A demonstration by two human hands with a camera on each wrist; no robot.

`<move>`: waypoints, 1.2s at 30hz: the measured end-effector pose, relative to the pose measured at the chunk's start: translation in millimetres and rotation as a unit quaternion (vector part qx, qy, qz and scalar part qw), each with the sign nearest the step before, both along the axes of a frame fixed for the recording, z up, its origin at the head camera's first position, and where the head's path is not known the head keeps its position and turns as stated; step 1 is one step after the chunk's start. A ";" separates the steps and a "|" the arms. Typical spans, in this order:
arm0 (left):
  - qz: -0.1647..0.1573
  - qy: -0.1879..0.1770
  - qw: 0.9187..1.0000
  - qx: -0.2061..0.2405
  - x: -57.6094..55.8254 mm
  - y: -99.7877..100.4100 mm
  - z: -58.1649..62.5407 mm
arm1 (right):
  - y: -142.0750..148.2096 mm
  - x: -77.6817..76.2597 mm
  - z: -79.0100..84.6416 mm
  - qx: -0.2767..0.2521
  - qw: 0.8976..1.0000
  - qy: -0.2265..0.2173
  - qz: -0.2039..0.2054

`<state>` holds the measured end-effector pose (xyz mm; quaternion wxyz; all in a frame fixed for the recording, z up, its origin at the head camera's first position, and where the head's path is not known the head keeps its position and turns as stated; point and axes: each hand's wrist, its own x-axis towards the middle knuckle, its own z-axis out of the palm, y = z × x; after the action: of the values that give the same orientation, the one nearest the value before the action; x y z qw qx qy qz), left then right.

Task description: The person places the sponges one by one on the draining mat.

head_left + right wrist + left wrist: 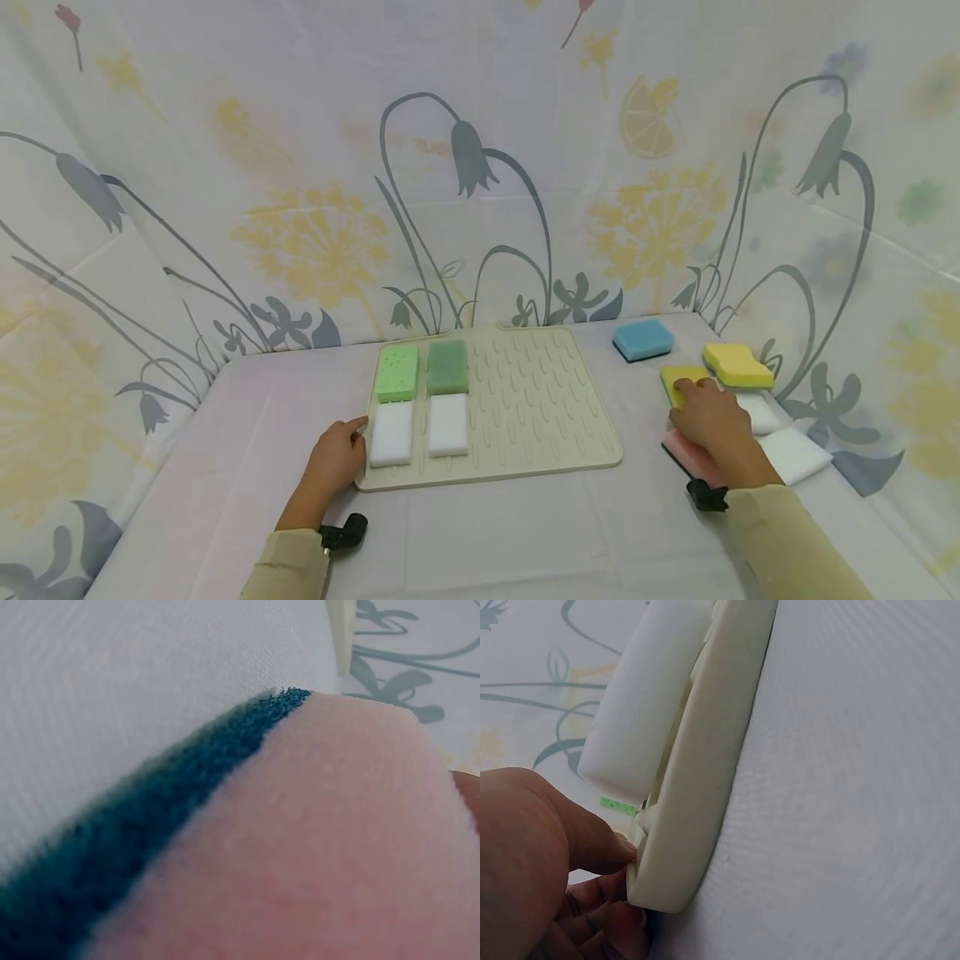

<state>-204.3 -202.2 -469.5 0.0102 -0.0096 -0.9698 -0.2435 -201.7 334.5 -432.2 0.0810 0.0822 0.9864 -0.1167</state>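
Observation:
A beige ridged mat [536, 400] lies on the table with a light green sponge [397, 372], a darker green sponge [447, 367] and two white sponges [392, 433] [447, 425] on its left part. My left hand [337, 454] pinches the mat's left edge near the front corner, thumb [604, 847] on the rim and fingers curled below. My right hand [712, 421] is over a yellow sponge [671, 377], bent fingertips on its top; the grip underneath is hidden. Below that hand is a pink sponge [690, 457] with a dark scouring layer, filling much of the right wrist view.
A blue sponge [643, 339] with a dark base lies right of the mat. Another yellow sponge [738, 365] and two white pieces [759, 412] [795, 456] lie beyond and beside my right hand. Flower-patterned cloth [510, 217] stands behind the table.

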 end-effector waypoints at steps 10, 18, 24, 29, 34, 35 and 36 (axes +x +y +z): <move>-0.001 -0.001 1.000 0.000 -0.6 0.1 -0.5 | -0.8 -1.9 -1.0 -0.002 1.000 0.017 0.007; -0.003 -0.004 1.000 0.002 0.2 -0.2 0.1 | -3.3 -3.6 -0.6 0.000 0.999 0.049 0.016; -0.004 -0.002 1.000 0.001 -0.2 -0.2 -0.4 | -7.0 -4.6 -1.2 -0.010 0.997 0.068 0.019; -0.002 -0.001 1.000 0.000 -0.4 -0.6 -0.9 | -12.3 -7.6 -3.1 -0.019 0.995 0.088 0.035; -0.002 0.000 1.000 0.000 -0.6 -0.7 -1.2 | -21.8 -11.8 -2.9 -0.025 0.995 0.092 0.040; -0.003 -0.001 1.000 -0.001 -0.6 -0.6 -1.2 | -24.1 -12.6 -2.9 -0.027 0.995 0.092 0.039; -0.003 -0.001 1.000 -0.001 -0.6 -0.6 -1.3 | -25.9 -13.3 -2.7 -0.028 0.994 0.093 0.039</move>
<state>-205.0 -202.9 -470.8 0.0080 -0.0120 -0.9701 -0.2424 -214.9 308.5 -434.9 -0.0043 0.0298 0.9885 -0.1481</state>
